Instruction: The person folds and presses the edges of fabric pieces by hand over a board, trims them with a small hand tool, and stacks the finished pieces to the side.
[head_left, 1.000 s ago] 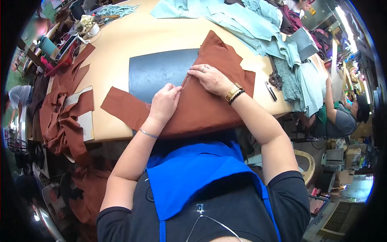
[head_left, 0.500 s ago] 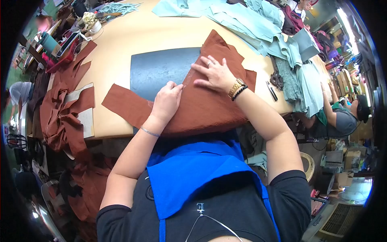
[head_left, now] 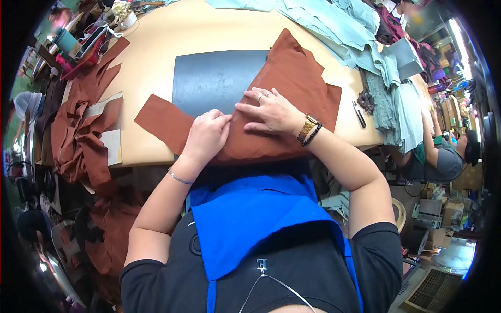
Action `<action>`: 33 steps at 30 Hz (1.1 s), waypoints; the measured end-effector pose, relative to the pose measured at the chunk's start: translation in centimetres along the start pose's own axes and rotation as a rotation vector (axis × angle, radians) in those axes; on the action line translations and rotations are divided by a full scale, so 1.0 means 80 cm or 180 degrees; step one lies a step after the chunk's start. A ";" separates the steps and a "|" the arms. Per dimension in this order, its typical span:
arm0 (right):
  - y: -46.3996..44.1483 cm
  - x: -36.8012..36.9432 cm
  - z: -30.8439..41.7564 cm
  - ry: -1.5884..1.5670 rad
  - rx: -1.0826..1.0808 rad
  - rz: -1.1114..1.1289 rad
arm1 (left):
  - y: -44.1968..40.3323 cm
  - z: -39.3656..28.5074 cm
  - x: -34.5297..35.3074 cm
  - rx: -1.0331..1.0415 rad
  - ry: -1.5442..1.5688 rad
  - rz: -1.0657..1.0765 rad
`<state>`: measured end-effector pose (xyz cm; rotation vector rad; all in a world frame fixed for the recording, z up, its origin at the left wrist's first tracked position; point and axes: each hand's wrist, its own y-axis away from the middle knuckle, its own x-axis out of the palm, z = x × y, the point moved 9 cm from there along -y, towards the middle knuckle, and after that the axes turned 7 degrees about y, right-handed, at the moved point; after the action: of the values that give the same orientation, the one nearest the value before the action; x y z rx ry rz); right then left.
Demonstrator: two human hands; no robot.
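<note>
Your left hand (head_left: 210, 130), fingertips together, seems to pinch the brown cloth (head_left: 292, 73) overlapping the right of the mat (head_left: 214, 78), whose edge could pucker if your spread right hand (head_left: 272, 112), gripping nothing, presses unevenly.

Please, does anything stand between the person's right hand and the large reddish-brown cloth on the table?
Nothing visible does. The right hand, fingers spread, rests on the large reddish-brown cloth. The left hand is at the cloth's left edge, and the flat, dark grey sheet lies partly beneath the cloth, not in the way.
</note>
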<state>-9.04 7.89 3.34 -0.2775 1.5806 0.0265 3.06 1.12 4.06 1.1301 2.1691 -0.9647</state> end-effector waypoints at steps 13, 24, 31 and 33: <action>0.001 0.002 0.041 0.0204 -0.0037 0.0277 | 0.018 0.004 -0.018 0.0109 -0.0491 0.0063; -0.008 -0.011 0.056 -0.0218 -0.0107 0.0290 | 0.015 0.040 -0.045 -0.0464 -0.0540 0.0917; -0.014 -0.008 0.062 -0.0184 -0.0025 0.0508 | 0.020 0.031 -0.053 0.0331 -0.1040 0.1034; -0.018 -0.011 0.065 -0.0183 -0.0023 0.0603 | 0.024 0.031 -0.057 0.0516 -0.1142 0.0937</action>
<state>-3.66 7.60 4.27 -0.1307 1.5454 0.1858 7.38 -2.26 5.05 1.2031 1.6149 -1.1233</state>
